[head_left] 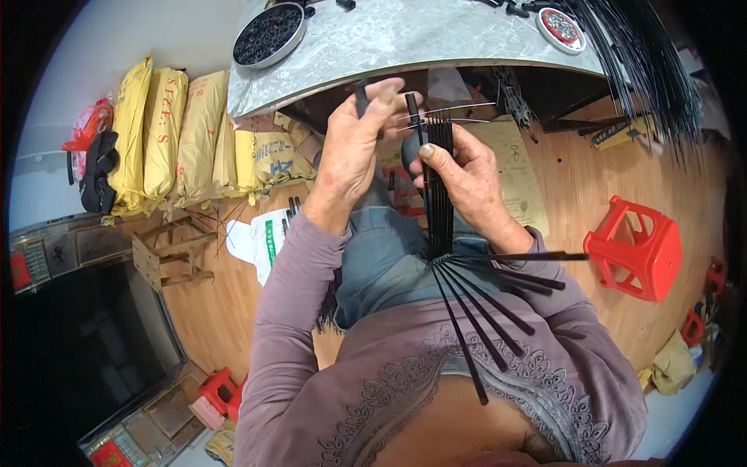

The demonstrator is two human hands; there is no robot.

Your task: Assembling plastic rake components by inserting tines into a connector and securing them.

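A bundle of thin black ribs [440, 210], which looks like an umbrella frame, stands over my lap. My right hand [467, 175] is closed round its upper part, with the thumb across the front. Several dark ribs [482, 327] fan out from its lower joint towards my chest. My left hand [354, 144] is raised beside the top of the bundle, its thumb and fingers curled together. A short dark piece [362, 100] shows at its fingers; what they pinch is partly hidden. Thin metal wires [461, 108] stick out sideways near the top of the bundle.
Ahead is a grey marbled table [389, 35] with a tray of small black parts [268, 35] and a small round dish [562, 31]. Long black rods [638, 70] overhang its right end. Yellow sacks [167, 132] line the left; a red stool [634, 247] stands right.
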